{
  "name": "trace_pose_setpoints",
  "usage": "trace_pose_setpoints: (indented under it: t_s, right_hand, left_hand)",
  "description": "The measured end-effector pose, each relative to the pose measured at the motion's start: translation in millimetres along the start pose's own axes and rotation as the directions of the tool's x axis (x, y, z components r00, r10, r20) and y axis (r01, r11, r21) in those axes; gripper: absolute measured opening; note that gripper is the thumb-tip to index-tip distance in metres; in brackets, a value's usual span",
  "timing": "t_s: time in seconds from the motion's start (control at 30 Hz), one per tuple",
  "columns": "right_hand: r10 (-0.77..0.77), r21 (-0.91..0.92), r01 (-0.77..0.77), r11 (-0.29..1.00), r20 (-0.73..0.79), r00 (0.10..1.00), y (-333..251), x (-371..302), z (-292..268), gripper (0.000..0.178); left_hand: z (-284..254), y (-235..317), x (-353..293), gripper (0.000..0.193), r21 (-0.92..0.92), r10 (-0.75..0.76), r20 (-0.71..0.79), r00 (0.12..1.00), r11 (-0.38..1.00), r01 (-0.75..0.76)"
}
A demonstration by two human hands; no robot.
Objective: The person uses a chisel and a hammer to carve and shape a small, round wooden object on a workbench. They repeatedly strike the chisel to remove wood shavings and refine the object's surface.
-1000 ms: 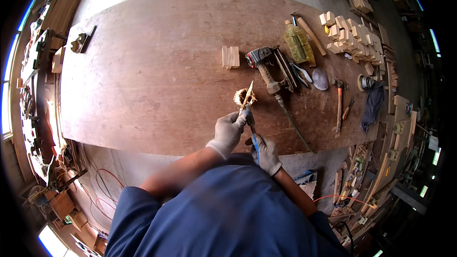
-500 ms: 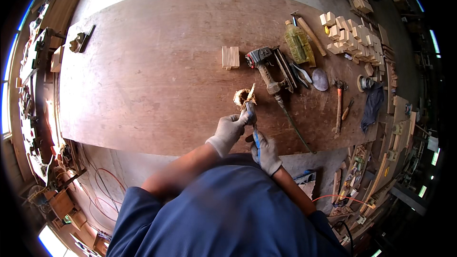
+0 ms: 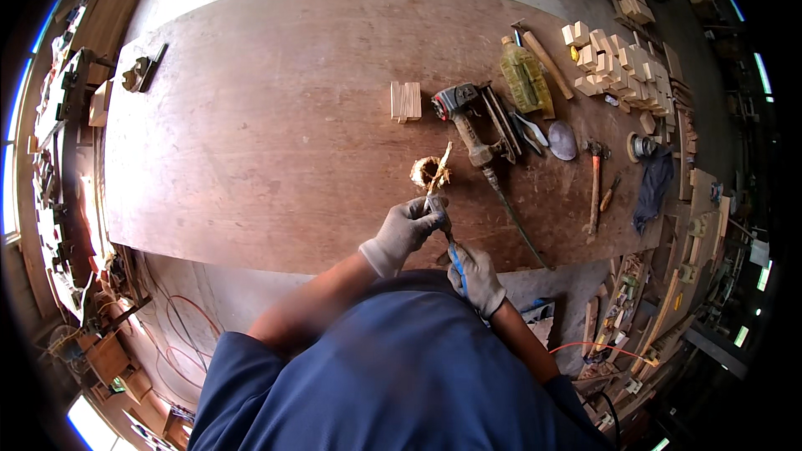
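My right hand [image 3: 479, 277], in a grey-white work glove, is closed around the blue handle of a tool [image 3: 456, 257] at the table's near edge. My gloved left hand [image 3: 399, 235] pinches at the tool's grey upper end; its fingers hide much of that part, so I cannot tell the tool's kind. Just beyond the left fingertips stands a small round pot [image 3: 423, 170], crusted with yellowish residue. A thin, crusted stick [image 3: 444, 164] leans across its rim, its lower end close to my left fingers.
Ahead lie wood blocks [image 3: 406, 101] and a nail gun [image 3: 468, 121] with its hose. Farther right are a yellow bottle [image 3: 524, 75], hammers [image 3: 595, 184], a purplish disc [image 3: 562, 140], a dark cloth [image 3: 654, 188] and piled blocks [image 3: 622, 67]. A hand plane [image 3: 144, 73] sits far left.
The tool has turned in my hands, and its grey end now shows less. My left fingers have shifted slightly upward along it; my right hand has moved a little right and down.
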State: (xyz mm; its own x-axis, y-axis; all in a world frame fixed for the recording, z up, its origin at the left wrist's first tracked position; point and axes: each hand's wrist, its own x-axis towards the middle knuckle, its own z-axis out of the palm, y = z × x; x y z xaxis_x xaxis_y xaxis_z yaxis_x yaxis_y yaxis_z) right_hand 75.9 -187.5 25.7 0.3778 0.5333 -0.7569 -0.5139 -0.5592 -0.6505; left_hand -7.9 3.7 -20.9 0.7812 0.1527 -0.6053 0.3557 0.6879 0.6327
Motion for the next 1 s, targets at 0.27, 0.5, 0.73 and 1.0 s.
trace_pose_setpoints:
  t_s: [0.27, 0.5, 0.73, 1.0]
  right_hand:
    - [-0.079, 0.031, 0.083, 0.996, -0.102, 0.992, 13.4, 5.9, 11.1, 0.040]
    - [-0.035, 0.057, 0.043, 0.997, -0.123, 0.992, -4.4, 8.4, 19.9, 0.040]
    - [0.028, 0.083, -0.026, 0.996, -0.016, 0.999, -1.7, 0.8, 4.6, 0.040]
    - [-0.060, 0.009, 0.062, 0.998, -0.163, 0.985, 2.6, 6.7, 17.4, 0.040]
  left_hand:
    - [11.7, -3.5, -1.5, 0.034, 0.003, 0.034, -0.094, 0.995, 0.999, -0.034]
    - [20.1, -2.8, -8.3, 0.034, 0.033, -0.072, -0.246, 0.966, 0.996, 0.083]
    - [15.4, -0.8, -5.3, 0.032, 0.033, 0.025, -0.083, 0.996, 0.999, -0.022]
    - [22.3, -3.8, -7.1, 0.035, 0.114, -0.018, -0.238, 0.971, 0.992, 0.046]
